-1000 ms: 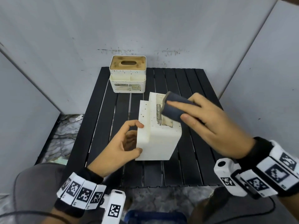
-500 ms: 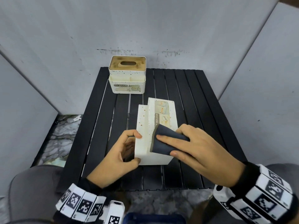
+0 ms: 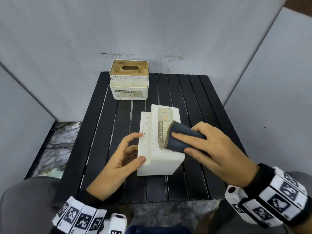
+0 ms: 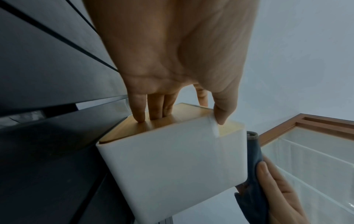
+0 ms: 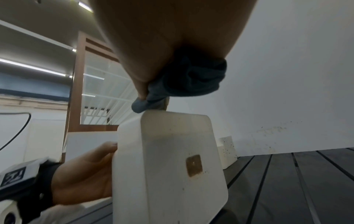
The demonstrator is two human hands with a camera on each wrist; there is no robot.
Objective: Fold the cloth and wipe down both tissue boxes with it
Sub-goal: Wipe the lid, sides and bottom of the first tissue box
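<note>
A white tissue box [image 3: 160,166] lies on its side on the black slatted table [image 3: 194,92], its "TISSUE HOLDER" label facing up. My left hand [image 3: 135,149] grips its left side, thumb on the near corner, fingers against the wooden lid [image 4: 134,128]. My right hand [image 3: 189,144] holds a folded dark blue cloth [image 3: 180,137] and presses it on the label face, fingers flat across the cloth. A second white tissue box [image 3: 129,85] with a wooden slotted lid stands upright at the back. The right wrist view shows the cloth [image 5: 191,81] bunched under my palm, above the box [image 5: 172,166].
Grey walls close in behind and on both sides of the table. Bare slats lie right of and in front of the near box. A marbled floor [image 3: 59,146] shows past the left edge. The far box [image 5: 227,151] stands about a hand's width behind the near one.
My right hand drew the cloth from the far end of the label to the near end, then pushed it back to the middle. The left hand kept its hold on the box.
</note>
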